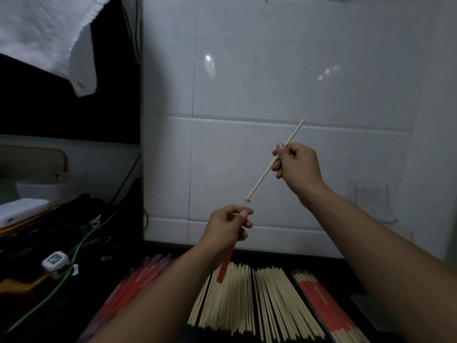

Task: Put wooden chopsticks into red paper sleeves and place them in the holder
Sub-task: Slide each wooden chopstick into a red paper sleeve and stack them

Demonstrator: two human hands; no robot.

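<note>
My right hand (298, 167) pinches a bare wooden chopstick (262, 179) held aslant in the air, its lower tip pointing down-left. My left hand (228, 226) grips a red paper sleeve (226, 264) whose lower end hangs below the fist over the piles. The sleeve's open top end (247, 200) shows just under the chopstick tip, a small gap between them. Two heaps of loose wooden chopsticks (249, 300) lie on the dark counter below. Empty red sleeves (138, 280) lie to the left, sleeved chopsticks (321, 303) to the right. No holder is seen.
A white tiled wall (272, 70) stands close behind my hands. At the left are a green cable (64, 280), a small white device (54, 259), a white box (19, 210) and a plastic tub (42, 191). A white towel (42, 33) hangs at top left.
</note>
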